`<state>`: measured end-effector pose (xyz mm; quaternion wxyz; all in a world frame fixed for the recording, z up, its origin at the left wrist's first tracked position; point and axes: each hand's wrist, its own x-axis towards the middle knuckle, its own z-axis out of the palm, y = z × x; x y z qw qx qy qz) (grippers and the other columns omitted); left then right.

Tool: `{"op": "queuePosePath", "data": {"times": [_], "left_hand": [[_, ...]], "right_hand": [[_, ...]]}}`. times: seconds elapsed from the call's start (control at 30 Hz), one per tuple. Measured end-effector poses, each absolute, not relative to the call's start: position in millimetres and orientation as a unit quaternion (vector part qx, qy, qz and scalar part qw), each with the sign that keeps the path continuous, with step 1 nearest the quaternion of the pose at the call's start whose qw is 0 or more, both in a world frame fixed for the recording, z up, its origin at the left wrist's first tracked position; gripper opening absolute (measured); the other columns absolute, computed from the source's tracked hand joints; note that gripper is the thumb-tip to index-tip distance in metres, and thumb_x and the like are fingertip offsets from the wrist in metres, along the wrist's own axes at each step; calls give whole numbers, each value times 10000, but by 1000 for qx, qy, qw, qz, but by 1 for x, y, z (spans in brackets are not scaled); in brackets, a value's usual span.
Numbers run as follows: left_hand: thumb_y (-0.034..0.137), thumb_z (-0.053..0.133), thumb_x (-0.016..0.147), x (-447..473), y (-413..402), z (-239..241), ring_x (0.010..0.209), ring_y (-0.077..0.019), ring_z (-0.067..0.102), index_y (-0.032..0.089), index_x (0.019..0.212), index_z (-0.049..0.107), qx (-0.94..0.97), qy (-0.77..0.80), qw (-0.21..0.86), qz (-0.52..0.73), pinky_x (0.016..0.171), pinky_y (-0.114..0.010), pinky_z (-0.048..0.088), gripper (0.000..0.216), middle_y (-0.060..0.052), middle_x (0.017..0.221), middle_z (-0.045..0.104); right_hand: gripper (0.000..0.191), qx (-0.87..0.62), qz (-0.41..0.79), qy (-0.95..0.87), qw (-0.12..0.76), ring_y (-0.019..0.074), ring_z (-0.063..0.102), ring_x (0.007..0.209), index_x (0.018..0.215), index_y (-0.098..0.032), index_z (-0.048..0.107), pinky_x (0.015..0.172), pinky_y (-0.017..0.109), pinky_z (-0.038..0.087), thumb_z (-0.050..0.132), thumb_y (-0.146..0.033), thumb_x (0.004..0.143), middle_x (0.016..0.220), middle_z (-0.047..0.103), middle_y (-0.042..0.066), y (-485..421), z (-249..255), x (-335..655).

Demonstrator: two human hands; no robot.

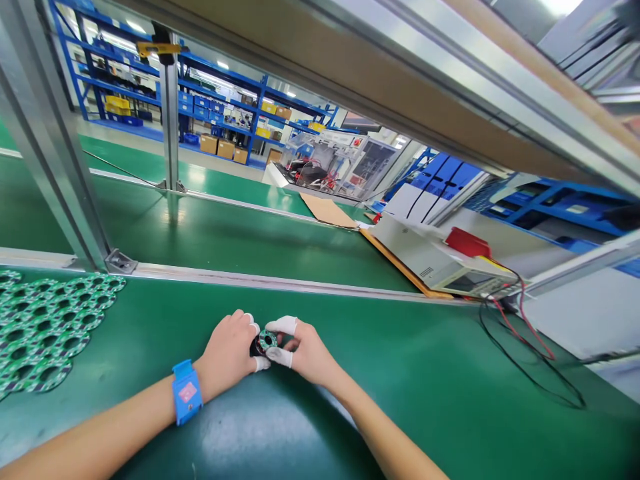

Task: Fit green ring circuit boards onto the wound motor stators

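My left hand (227, 353) and my right hand (305, 350) meet over the green bench mat and together grip a small round part (265, 341): a black body with a green ring-shaped circuit board on its top. White finger cots cover my fingertips on both hands. A blue wrist strap (186, 393) sits on my left wrist. The part's underside is hidden by my fingers.
A panel of green ring-shaped circuit boards (40, 327) lies at the left edge. A beige test instrument (440, 260) with a red block and red and black leads (525, 340) stands at the right. An aluminium frame post (55, 153) and rail (280, 283) cross behind my hands.
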<state>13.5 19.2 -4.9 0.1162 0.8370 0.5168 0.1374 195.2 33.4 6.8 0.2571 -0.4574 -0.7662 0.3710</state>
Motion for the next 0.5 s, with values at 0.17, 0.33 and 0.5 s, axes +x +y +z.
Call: {"op": "queuePosePath", "data": {"times": [0.17, 0.33, 0.5], "left_hand": [[393, 658, 730, 14, 20, -7, 828, -240, 499, 148, 782, 601, 838, 517, 111, 137, 710, -354, 402, 257, -70, 850, 575], [377, 658, 727, 14, 19, -7, 826, -236, 496, 149, 773, 599, 834, 518, 120, 144, 714, -349, 398, 240, -67, 841, 576], [328, 654, 713, 14, 19, -7, 824, -233, 495, 146, 764, 596, 833, 519, 128, 142, 715, -346, 403, 197, -65, 846, 575]], "right_hand": [[323, -479, 261, -812, 207, 146, 532, 649, 1044, -196, 657, 581, 246, 458, 669, -201, 720, 804, 601, 41, 24, 5, 192], [279, -505, 180, -829, 160, 159, 539, 651, 1051, -214, 657, 609, 258, 443, 641, -211, 773, 809, 628, 43, 17, 8, 190], [272, -505, 166, -833, 154, 191, 575, 753, 1067, -212, 645, 671, 284, 449, 610, -243, 799, 907, 652, 68, 16, 10, 186]]}}
